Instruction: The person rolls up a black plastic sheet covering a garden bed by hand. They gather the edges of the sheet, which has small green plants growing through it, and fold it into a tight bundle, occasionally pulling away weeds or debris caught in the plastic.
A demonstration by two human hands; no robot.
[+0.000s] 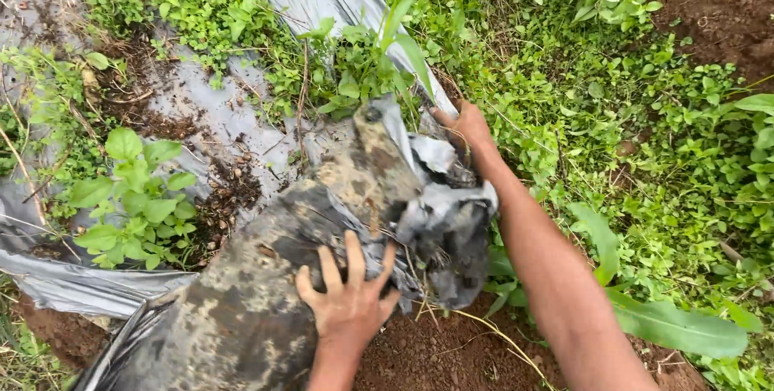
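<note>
left hand (pixel 348 298): yours is flat on the folded-up sheet (pixel 242 302); fingers spread and pressing into the crumpled, muddy top of it; not really closed, more a splayed push-grip on the plastic

right hand (pixel 466 126): you've got it reaching further out, at the far edge of the same sheet, right where the plastic meets the weeds (pixel 564 76); fingers look curled onto the sheet's edge but they're half hidden, so can't tell how tight that grip is

sheet: grey plastic mulch, caked with brown-and-tan dirt; it runs from bottom left up to the top middle; the part between your hands is bunched and lifted off the ground, dark underside showing; the far stretch lies flat, with soil crumbs on it

plant (pixel 133 197): leafy green one poking through the sheet on the left, well apart from both hands

blade leaf (pixel 407 40): long one standing just behind the bunched part, near your right hand

soil (pixel 451 351): bare reddish dirt under the lifted fold, between your forearms; more at top right
</note>
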